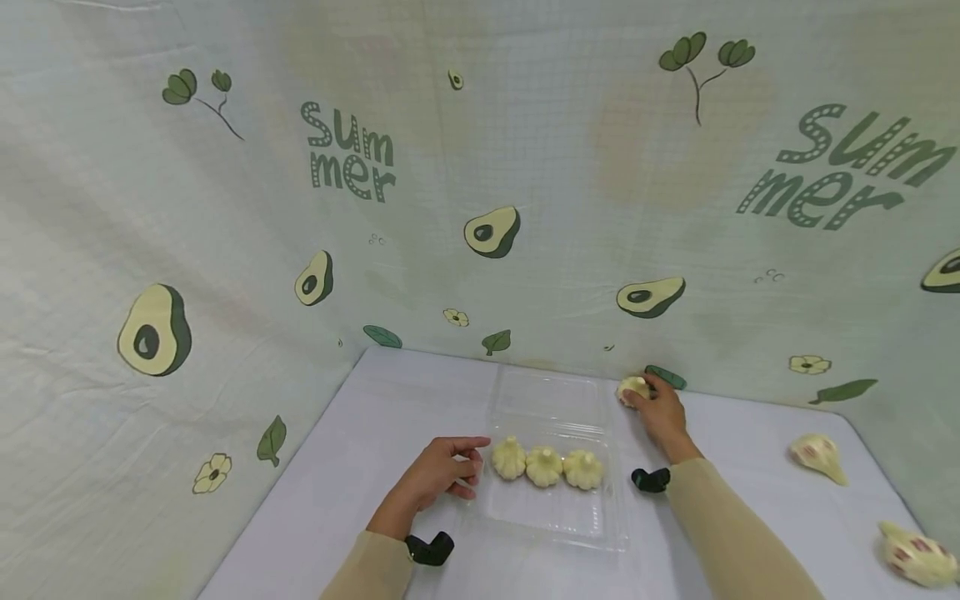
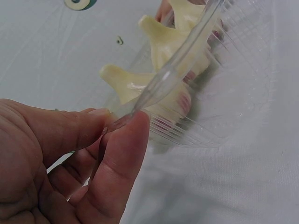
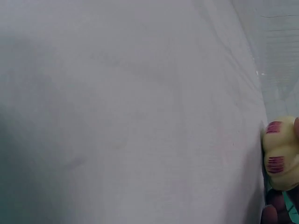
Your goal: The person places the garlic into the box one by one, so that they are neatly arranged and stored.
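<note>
A clear plastic clamshell box [image 1: 542, 518] lies with its lid [image 1: 549, 395] folded back toward the wall. Three garlic bulbs [image 1: 543, 467] stand in a row across it, stems up. At the box's left side, my left hand [image 1: 441, 472] pinches the thin rim between thumb and forefinger, as the left wrist view shows closely. Beyond the box's far right corner, my right hand [image 1: 663, 417] grips another garlic bulb [image 1: 631, 390] near the table's back edge. That bulb's purple-streaked side [image 3: 279, 151] shows at the edge of the right wrist view, fingers mostly cut off.
Two more garlic bulbs lie at the right: one on its side [image 1: 817, 455] and one [image 1: 918, 557] near the table's right edge. A printed cloth [image 1: 562, 167] hangs behind the white table [image 1: 360, 467]. A black wrist camera sits on each wrist.
</note>
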### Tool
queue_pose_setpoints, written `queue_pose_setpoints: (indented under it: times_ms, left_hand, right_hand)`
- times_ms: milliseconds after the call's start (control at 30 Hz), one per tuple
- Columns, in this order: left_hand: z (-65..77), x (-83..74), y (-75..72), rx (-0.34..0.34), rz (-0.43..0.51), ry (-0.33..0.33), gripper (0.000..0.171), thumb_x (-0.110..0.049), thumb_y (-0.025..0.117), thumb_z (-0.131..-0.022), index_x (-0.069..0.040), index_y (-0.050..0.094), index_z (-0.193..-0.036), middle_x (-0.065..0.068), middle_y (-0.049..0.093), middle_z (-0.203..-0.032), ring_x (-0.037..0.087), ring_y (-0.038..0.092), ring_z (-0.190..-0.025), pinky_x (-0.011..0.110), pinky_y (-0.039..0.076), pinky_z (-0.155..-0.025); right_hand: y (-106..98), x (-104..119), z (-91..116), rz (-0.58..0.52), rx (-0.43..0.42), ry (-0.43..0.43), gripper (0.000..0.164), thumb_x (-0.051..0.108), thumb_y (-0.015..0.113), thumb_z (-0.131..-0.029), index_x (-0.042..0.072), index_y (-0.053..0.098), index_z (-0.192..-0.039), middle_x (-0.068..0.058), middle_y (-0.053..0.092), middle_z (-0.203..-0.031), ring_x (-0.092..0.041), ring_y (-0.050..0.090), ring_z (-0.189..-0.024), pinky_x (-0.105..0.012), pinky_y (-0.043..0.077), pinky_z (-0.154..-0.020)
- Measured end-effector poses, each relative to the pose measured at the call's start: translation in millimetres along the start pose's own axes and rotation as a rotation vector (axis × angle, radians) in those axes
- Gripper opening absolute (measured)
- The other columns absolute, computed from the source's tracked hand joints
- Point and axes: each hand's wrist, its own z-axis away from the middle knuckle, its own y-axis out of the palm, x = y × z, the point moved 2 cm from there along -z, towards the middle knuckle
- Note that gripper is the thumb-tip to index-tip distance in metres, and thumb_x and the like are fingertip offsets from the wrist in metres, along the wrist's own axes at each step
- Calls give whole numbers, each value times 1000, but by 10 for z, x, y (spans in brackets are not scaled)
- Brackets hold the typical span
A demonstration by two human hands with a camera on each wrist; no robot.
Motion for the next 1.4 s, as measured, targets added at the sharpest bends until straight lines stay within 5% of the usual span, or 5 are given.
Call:
queue_pose_setpoints:
  times_ms: [700, 1000, 1133, 1233, 1400]
  left_hand:
    - [25, 38, -6, 10, -2, 1, 47, 0, 69, -99, -6, 64, -146, 10, 64, -104, 18, 63, -78, 31, 64, -63]
    - [26, 45, -15, 4, -8, 19, 48, 0, 69, -99, -6, 63, -147, 9, 63, -104, 17, 63, -78, 32, 64, -63]
    - [19, 35, -15, 7, -7, 23, 48, -1, 70, -99, -7, 63, -147, 9, 63, -104, 17, 62, -78, 32, 64, -63]
    - [13, 24, -14, 10, -6, 26, 49, -2, 70, -99, -7, 63, -147, 9, 63, -105, 17, 62, -78, 32, 63, -63]
    - [5, 10, -11, 15, -3, 29, 49, -1, 70, -99, -7, 63, -147, 9, 63, -106, 17, 62, -79, 32, 64, -63]
  right_hand:
    - [-88, -90, 250, -39, -34, -2, 54, 25, 71, -102, 5, 56, -149, -29, 49, -155, -48, 48, -141, -61, 43, -114]
    - [-96, 8, 374, -60, -16, 8, 52, 27, 73, -101, 7, 59, -147, -25, 56, -150, -44, 61, -131, -17, 53, -76]
    - [-132, 80, 448, -67, -21, 24, 51, 27, 74, -100, 8, 59, -145, -25, 56, -150, -44, 58, -134, -15, 50, -77]
    - [-166, 138, 512, -69, -46, 27, 49, 26, 74, -100, 6, 62, -143, -25, 59, -147, -37, 64, -125, -16, 51, -78]
    - [-233, 252, 652, -139, -48, 22, 50, 25, 69, -103, 2, 60, -146, -26, 58, -148, -2, 70, -89, -13, 58, -73]
